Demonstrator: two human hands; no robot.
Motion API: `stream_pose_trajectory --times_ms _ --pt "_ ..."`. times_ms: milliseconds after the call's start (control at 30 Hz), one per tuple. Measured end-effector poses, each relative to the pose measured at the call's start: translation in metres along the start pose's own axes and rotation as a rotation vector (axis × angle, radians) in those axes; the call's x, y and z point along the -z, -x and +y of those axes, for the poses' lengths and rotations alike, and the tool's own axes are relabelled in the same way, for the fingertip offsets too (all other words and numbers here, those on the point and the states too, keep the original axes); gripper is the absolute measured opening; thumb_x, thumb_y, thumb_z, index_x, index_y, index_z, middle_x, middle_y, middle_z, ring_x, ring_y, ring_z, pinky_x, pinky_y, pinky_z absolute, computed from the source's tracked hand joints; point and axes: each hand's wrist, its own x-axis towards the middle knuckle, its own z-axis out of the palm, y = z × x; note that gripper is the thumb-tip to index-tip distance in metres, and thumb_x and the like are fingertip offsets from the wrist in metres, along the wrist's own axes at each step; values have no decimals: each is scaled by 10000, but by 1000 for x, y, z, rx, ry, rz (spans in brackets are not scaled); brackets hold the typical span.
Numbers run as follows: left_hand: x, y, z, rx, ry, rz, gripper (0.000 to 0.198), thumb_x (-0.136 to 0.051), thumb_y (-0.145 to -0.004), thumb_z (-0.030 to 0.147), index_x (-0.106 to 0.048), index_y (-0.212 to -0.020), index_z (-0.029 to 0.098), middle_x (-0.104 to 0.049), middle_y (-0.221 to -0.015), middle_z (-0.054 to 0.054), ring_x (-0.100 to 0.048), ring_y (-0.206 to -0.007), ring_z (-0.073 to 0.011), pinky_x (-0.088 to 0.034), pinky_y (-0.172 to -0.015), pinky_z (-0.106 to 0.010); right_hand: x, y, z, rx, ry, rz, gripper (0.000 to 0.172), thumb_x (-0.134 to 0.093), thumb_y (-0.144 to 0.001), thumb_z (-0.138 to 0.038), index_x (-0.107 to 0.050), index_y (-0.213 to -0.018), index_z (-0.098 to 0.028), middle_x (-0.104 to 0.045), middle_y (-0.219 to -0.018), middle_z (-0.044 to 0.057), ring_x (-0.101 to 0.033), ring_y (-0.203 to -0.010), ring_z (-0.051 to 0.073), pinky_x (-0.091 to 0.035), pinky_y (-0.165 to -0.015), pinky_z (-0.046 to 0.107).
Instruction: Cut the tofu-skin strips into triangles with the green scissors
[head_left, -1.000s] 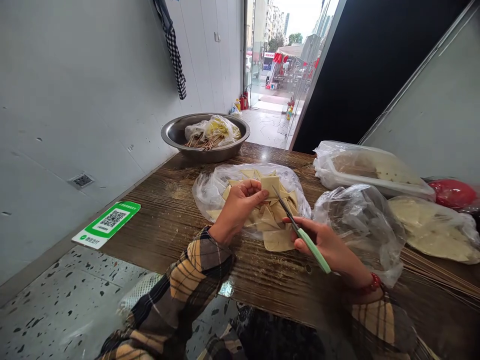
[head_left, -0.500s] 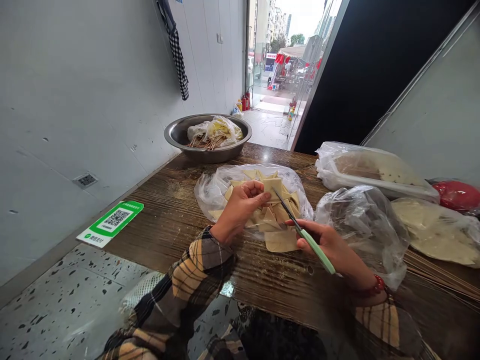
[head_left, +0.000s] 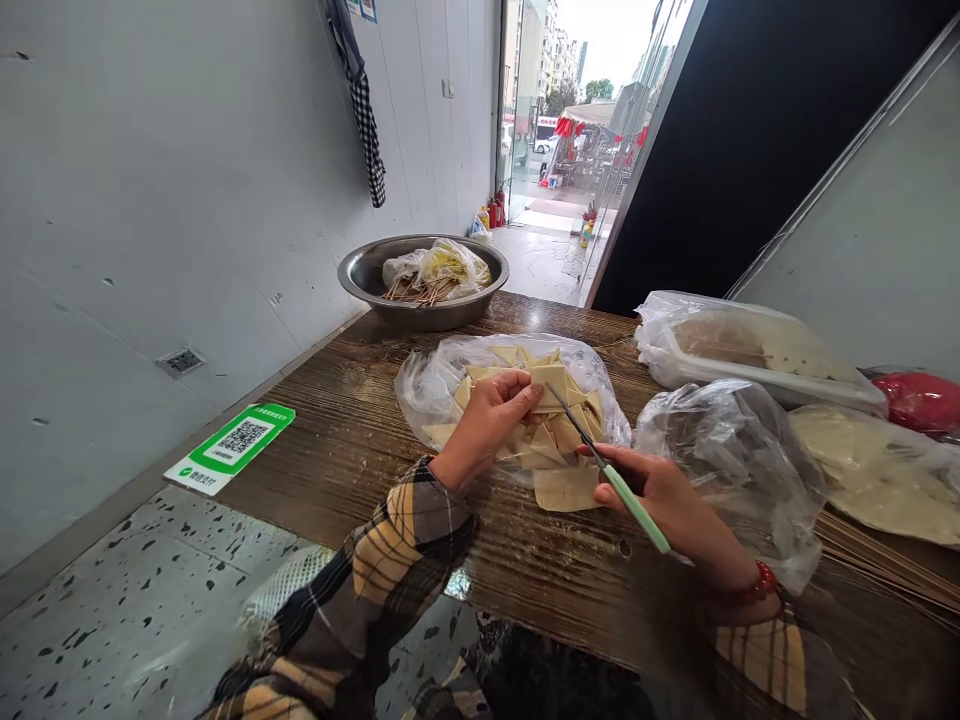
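Beige tofu square beside slanted green-handled blade

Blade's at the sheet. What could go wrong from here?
The green-handled cutting tool in the right hand points at the left hand pinching the tan square sheet; a slip might nick the thumb.
The loose tan sheet by the clear plastic bag could get swept off the wooden table.

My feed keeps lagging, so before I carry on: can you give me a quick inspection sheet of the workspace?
Surface: dark grained wooden table.
Job's things: beige sheet pieces piled on an open plastic bag; green-handled scissors.
Clutter: metal basin of bagged skewers; wrapped tray; crumpled bag; loose skewers.
Hands: left hand pinches one piece; right hand holds the scissors, blades at that piece.
Cables: nothing seen.
Surroundings: QR sign, hanging checked cloth, doorway open to street.
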Motion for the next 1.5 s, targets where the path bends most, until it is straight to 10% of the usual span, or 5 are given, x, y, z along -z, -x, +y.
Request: stream_pose_trajectory --times_ms 1500 --pt "-5 6 5 -7 -185 -211 319 -646 -785 438 -546 -717 143 -469 -682 31 -446 -604 -71 -436 -562 -189 -2 -3 -3 -24 -19 8 589 -640 -792 -431 -663 -1237 -48 -699 -826 88 -597 -714 208 -469 -624 307"
